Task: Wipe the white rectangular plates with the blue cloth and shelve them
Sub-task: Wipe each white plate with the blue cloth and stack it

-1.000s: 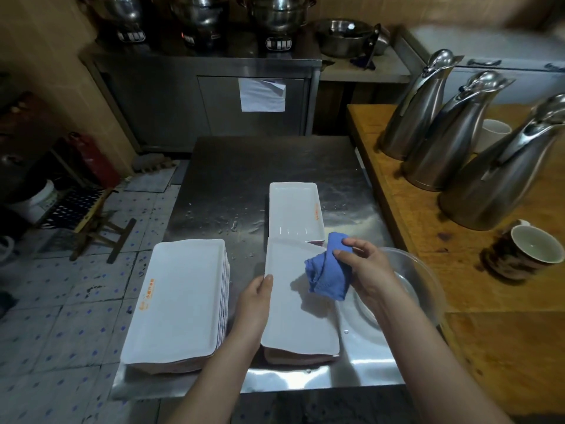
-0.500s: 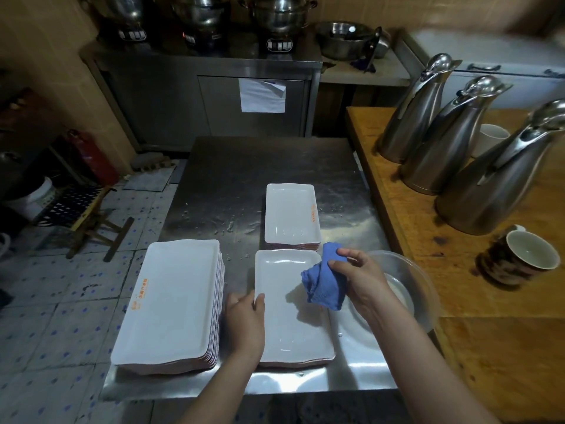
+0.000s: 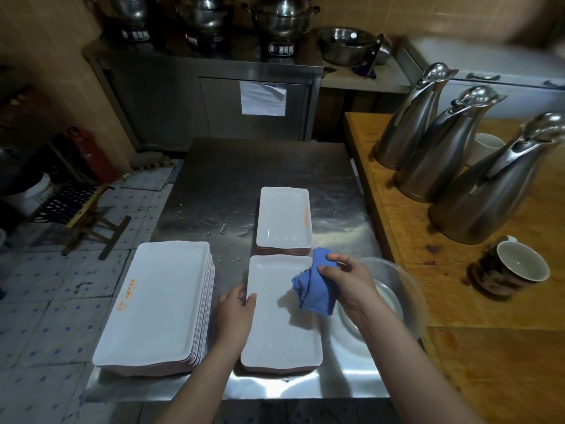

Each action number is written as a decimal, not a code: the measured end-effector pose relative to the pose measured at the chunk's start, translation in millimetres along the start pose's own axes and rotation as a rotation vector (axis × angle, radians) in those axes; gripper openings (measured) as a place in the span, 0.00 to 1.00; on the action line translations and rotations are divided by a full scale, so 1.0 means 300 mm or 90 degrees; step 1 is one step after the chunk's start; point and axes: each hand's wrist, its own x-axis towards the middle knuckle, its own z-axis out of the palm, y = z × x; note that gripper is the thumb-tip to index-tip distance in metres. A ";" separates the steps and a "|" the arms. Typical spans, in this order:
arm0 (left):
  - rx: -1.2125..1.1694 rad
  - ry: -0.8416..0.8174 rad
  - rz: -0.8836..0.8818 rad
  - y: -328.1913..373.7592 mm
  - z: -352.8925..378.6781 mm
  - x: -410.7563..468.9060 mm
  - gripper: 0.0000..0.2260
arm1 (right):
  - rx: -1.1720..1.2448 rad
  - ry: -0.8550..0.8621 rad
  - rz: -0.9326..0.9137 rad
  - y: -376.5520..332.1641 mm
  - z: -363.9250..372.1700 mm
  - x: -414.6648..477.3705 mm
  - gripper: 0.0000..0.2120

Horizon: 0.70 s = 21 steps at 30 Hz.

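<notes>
On the steel table [image 3: 260, 166] by the wooden counter [image 3: 406, 240], left fingers [image 3: 236, 294] around a plate [image 3: 281, 332], right fingers [image 3: 334, 257] around the blue cloth [image 3: 315, 290].

Blue cloth [image 3: 313, 286], white plates [image 3: 281, 319] with orange print, blue-dotted floor tiles [image 3: 46, 301]

legible text: none | orange print [image 3: 127, 293] on plate stack [image 3: 159, 301]: unreadable

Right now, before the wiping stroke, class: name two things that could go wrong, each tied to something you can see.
The near plate tops a stack by the steel table's front edge, steadied by the left hand; a hard wipe might slide it. The right hand, gripping the blue cloth, could knock the clear bowl beside it.
</notes>
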 end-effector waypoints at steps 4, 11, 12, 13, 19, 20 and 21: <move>-0.021 0.050 -0.026 0.039 -0.006 0.037 0.12 | -0.004 -0.021 -0.014 -0.007 -0.018 0.005 0.10; -0.103 0.095 -0.038 0.187 -0.012 0.147 0.06 | -0.017 -0.049 -0.031 -0.045 -0.018 0.056 0.10; -0.108 0.096 -0.038 0.209 -0.012 0.167 0.06 | -0.015 -0.049 -0.031 -0.049 -0.013 0.066 0.10; -0.121 0.097 -0.036 0.232 -0.011 0.191 0.06 | -0.013 -0.051 -0.030 -0.054 -0.008 0.076 0.10; -0.122 0.076 -0.030 0.322 0.025 0.352 0.06 | -0.027 -0.043 -0.025 -0.096 0.054 0.169 0.09; -0.109 0.064 -0.041 0.329 0.035 0.379 0.09 | -0.032 -0.035 -0.023 -0.104 0.066 0.187 0.09; -0.088 0.051 -0.051 0.334 0.046 0.404 0.12 | -0.037 -0.028 -0.021 -0.111 0.079 0.204 0.09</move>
